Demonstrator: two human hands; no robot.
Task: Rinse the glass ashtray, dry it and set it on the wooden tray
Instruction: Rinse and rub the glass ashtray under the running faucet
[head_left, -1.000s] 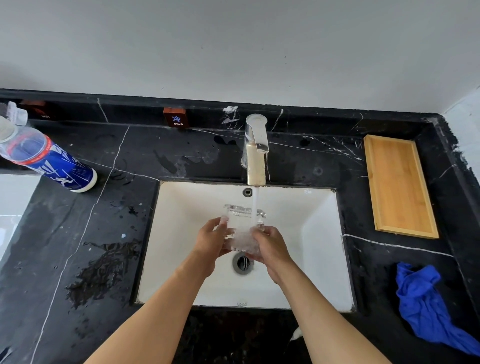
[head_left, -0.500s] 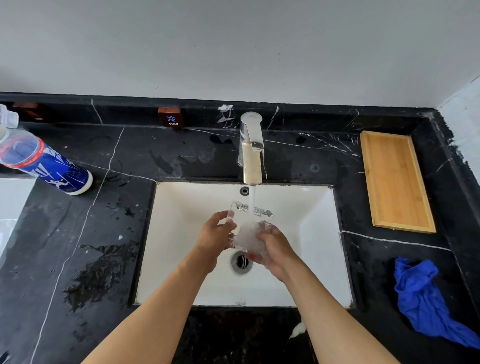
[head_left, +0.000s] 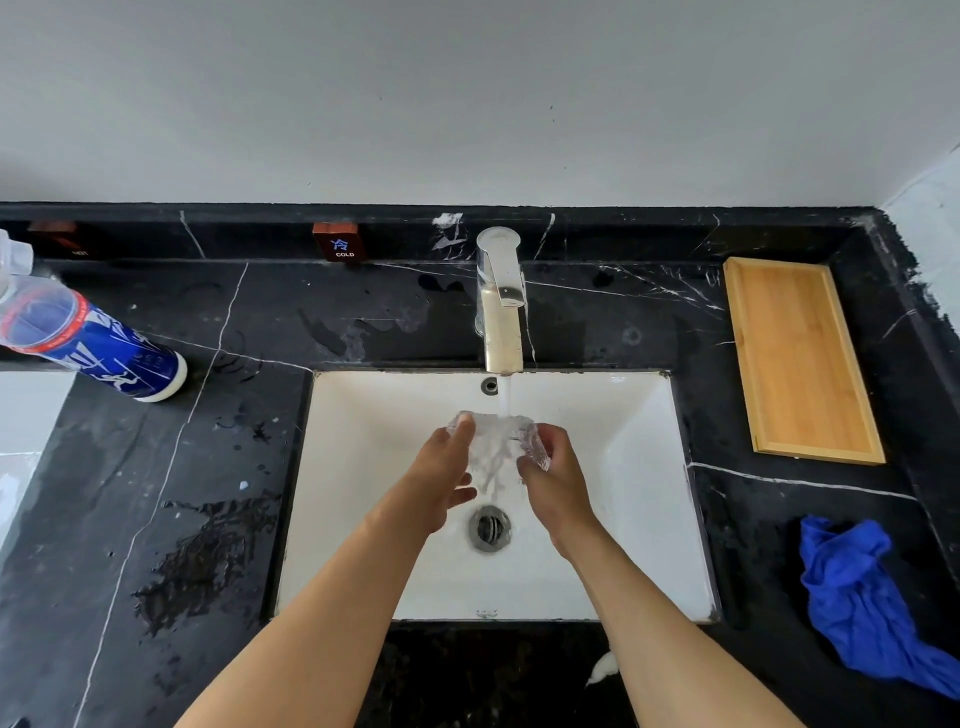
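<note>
Glass ashtray (head_left: 496, 441) sits gripped between the left hand (head_left: 439, 475) and right hand (head_left: 556, 478), under the faucet's (head_left: 500, 301) running water over the white sink (head_left: 639, 467). Well right of the right hand, the wooden tray (head_left: 800, 358) and blue cloth (head_left: 857, 597) lie on the black bench (head_left: 156, 467).

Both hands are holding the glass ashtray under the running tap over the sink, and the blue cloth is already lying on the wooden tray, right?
Not quite. In the head view the blue cloth lies on the black counter, nearer than the wooden tray, which is bare. The rest holds: left hand and right hand hold the glass ashtray under the tap.
</note>
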